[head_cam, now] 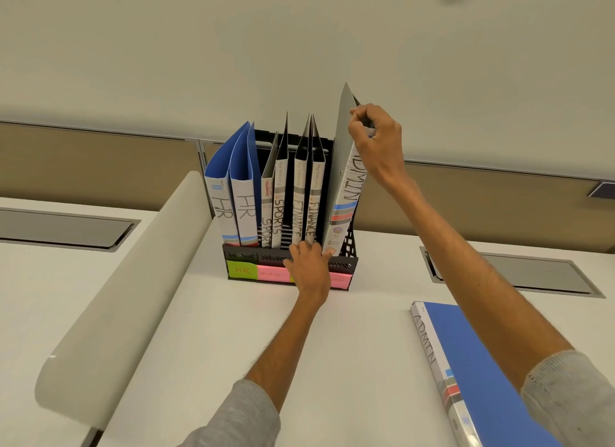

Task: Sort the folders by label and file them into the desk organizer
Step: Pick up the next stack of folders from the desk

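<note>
A black mesh desk organizer (pixel 351 243) stands on the white desk, with coloured slot notes on its front. In it stand two blue HR folders (pixel 244 193), two SPORTS folders (pixel 279 210) and two FINANCE folders (pixel 314 207). A grey ADMIN folder (pixel 346 180) leans in the rightmost slot. My right hand (pixel 377 140) pinches its top edge. My left hand (pixel 307 263) rests on the organizer's front rail, fingers spread, thumb against the ADMIN folder's bottom corner. A second blue ADMIN folder (pixel 472 373) lies flat at the right, partly under my right forearm.
A curved white divider (pixel 133 296) runs along the desk's left side. Grey cable-tray lids sit flush in the desk at left (pixel 63 228) and right (pixel 529 273). A beige partition panel (pixel 100 160) rises behind the organizer.
</note>
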A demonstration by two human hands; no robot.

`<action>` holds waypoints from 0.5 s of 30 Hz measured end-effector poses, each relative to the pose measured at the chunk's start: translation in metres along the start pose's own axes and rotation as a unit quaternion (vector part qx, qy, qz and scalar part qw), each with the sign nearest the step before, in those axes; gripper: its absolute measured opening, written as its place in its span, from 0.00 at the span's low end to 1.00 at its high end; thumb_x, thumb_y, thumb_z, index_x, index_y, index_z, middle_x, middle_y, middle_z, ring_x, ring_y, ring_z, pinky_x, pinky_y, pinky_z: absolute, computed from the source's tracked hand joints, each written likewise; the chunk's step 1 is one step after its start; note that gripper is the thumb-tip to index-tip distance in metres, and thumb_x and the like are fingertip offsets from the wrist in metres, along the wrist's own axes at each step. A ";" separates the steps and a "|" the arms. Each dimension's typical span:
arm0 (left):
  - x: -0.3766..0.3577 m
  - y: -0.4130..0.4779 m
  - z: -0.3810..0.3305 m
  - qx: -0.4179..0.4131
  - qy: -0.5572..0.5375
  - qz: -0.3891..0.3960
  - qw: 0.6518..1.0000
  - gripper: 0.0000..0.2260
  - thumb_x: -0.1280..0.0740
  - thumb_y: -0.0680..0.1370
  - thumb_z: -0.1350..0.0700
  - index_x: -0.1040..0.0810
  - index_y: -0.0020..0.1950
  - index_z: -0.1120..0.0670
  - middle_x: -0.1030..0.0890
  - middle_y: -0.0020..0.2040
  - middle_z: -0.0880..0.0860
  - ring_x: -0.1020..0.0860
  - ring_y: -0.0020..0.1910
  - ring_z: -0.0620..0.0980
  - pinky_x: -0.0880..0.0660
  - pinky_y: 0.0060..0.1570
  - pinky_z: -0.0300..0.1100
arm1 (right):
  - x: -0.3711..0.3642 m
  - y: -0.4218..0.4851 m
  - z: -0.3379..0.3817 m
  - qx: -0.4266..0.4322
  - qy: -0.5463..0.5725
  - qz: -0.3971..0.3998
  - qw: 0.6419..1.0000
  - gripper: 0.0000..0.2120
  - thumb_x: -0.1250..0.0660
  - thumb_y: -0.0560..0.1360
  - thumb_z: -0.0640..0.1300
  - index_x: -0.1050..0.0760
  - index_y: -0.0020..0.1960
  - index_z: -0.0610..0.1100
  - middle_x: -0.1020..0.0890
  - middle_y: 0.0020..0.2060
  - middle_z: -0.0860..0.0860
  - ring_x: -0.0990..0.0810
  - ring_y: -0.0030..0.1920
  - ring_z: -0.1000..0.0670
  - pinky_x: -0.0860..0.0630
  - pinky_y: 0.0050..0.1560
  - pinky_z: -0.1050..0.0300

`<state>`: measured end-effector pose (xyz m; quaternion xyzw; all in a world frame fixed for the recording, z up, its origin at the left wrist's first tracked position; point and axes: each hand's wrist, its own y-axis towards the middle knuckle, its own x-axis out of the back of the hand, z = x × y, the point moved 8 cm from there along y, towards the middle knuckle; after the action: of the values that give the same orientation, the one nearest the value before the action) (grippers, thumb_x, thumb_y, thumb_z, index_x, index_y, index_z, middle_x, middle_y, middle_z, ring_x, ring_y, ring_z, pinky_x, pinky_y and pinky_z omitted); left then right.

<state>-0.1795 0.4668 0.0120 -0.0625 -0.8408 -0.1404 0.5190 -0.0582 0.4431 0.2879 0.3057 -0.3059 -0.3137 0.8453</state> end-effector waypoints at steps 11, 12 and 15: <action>-0.005 0.001 -0.004 -0.036 0.068 -0.009 0.997 0.18 0.46 0.81 0.39 0.26 0.60 0.50 0.27 0.55 0.55 0.32 0.59 0.55 0.31 0.52 0.54 | -0.005 -0.007 0.008 0.059 -0.072 -0.045 0.995 0.06 0.38 0.74 0.43 0.24 0.46 0.42 0.18 0.45 0.52 0.22 0.54 0.58 0.25 0.55 0.58; -0.005 0.001 -0.005 -0.035 0.069 -0.010 0.997 0.19 0.46 0.81 0.39 0.26 0.60 0.50 0.27 0.55 0.55 0.32 0.59 0.55 0.31 0.52 0.54 | -0.002 -0.007 0.007 0.058 -0.071 -0.054 0.994 0.07 0.38 0.74 0.43 0.24 0.46 0.42 0.18 0.45 0.51 0.22 0.54 0.58 0.25 0.55 0.59; -0.006 0.001 -0.006 -0.030 0.066 -0.015 0.997 0.19 0.46 0.81 0.38 0.26 0.60 0.50 0.27 0.55 0.55 0.32 0.59 0.55 0.31 0.52 0.53 | 0.007 -0.010 0.005 0.059 -0.063 -0.073 0.994 0.08 0.39 0.74 0.43 0.24 0.45 0.41 0.17 0.45 0.49 0.22 0.53 0.58 0.26 0.53 0.65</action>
<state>-0.1716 0.4667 0.0092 -0.0563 -0.8009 -0.1776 0.5691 -0.0605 0.4298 0.2858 0.3561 -0.3533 -0.3743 0.7799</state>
